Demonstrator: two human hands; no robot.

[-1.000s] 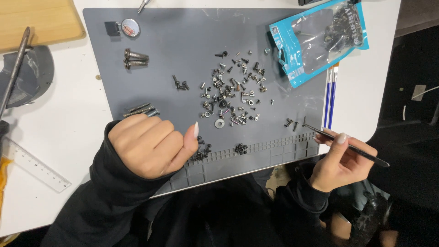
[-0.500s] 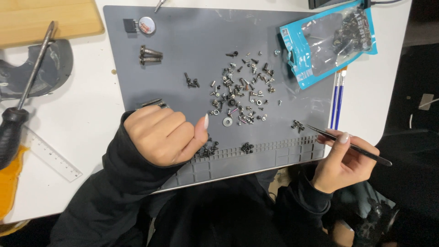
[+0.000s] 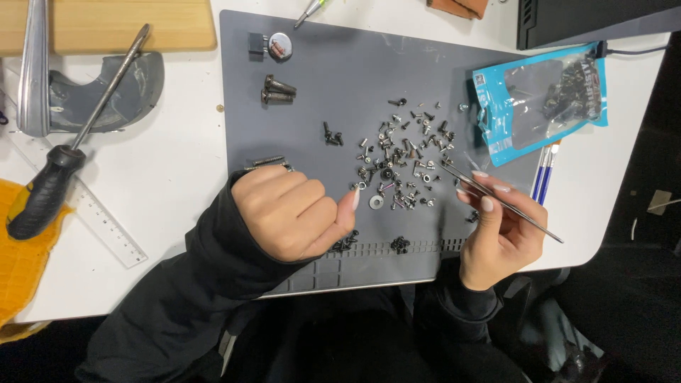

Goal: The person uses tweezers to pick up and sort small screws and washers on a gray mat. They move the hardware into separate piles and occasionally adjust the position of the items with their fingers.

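**Small screws being sorted with tweezers on a grey mat**

A white table (image 3: 177, 177) carries a large grey work mat (image 3: 319, 57), which takes up most of the middle. At the top left lies a wooden board (image 3: 106, 25), and below it a curved grey metal part (image 3: 113, 92) with a long black-handled screwdriver (image 3: 78, 138) lying slantwise across it. A clear ruler (image 3: 106, 227) lies below that, beside a yellow cloth (image 3: 21, 262) at the left edge. On the right, a blue and clear plastic bag (image 3: 539, 99) holding dark small parts rests partly on the mat's right edge, with two blue-handled tools (image 3: 545, 177) just beneath it. A dark box (image 3: 589, 18) sits at the top right.

On the mat, two larger bolts (image 3: 278, 90) lie near the top left, a round silver piece (image 3: 279, 45) above them. The scattered pile of small screws and washers (image 3: 397, 163) lies in the mat's middle, between the two hands; a few dark screws (image 3: 401, 245) sit on the ribbed strip along the mat's near edge.

The left hand (image 3: 291, 213) rests on the mat as a loose fist, fingers curled in, thumb tip near the pile's lower left edge; whether anything lies inside cannot be told. The right hand (image 3: 500, 234) pinches thin metal tweezers (image 3: 496, 198) between thumb and fingers, tips pointing into the pile's right edge.
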